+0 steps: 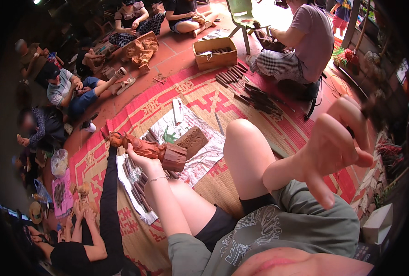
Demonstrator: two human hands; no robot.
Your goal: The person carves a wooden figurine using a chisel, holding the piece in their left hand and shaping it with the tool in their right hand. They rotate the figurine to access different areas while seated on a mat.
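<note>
My left hand [144,161] is closed around a reddish-brown carved wooden statue [154,149], which lies tilted above my left leg. Its carved head points left and its blocky base faces right. My right hand [335,149] is raised at the right, thumb stretched away and the other fingers bent, with nothing visible in it. Beyond the statue, a brown block with a carved-looking face [193,142] rests on a printed white sheet [207,158]. Several dark-handled carving tools [142,192] lie on white cloth or paper beside my left leg.
A red and tan woven mat [223,191] covers the floor. Ahead are rows of dark tool handles [259,101], a wooden box [215,60] and a green chair [241,20]. Another person [305,43] sits far right; several others sit along the left, one working on a pale carving [82,195].
</note>
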